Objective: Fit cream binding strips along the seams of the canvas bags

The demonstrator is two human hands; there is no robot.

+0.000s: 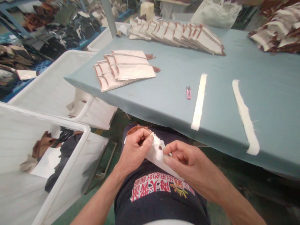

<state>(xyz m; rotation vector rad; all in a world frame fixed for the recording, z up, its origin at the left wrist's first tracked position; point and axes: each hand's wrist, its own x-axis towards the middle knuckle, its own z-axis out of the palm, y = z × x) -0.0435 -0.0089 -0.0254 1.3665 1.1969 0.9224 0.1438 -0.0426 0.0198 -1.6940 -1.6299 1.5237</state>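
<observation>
One pale patch [170,222] at the very bottom, cut off by the edge and hard to name. Just beyond, dark clothing [161,207] with red and white print, partly covered by arms and cloth. Above the lap, a white cloth piece [158,157] with a brown edge, partly hidden behind fingers; cannot tell its full shape. At one side of it, the left hand [138,147], pinching a fold between thumb and fingers. At the other side, the right hand [181,157], in a narrow pinch on the same cloth, with a bit of white showing between thumb and forefinger; hard to make out how much. To the left, a large white bin [93,150], cut off by the edge, with overlapping brown, black and white scraps [62,156] inside. Behind, a second white bin [100,111], partly blocked by the first. Ahead, a blue-green table [164,93], running out of view at the right. Near its front, a straight pale strip [199,101], a bent pale strip [245,118] and pink snips [188,92]. Farther back, a small stack [131,70] of folded pieces, then a long overlapping row [173,32] of similar ones. At the far right, a brown and white pile [281,28], cut off. Beyond, a whitish sack [215,14] and blurred dark heaps [77,29].
</observation>
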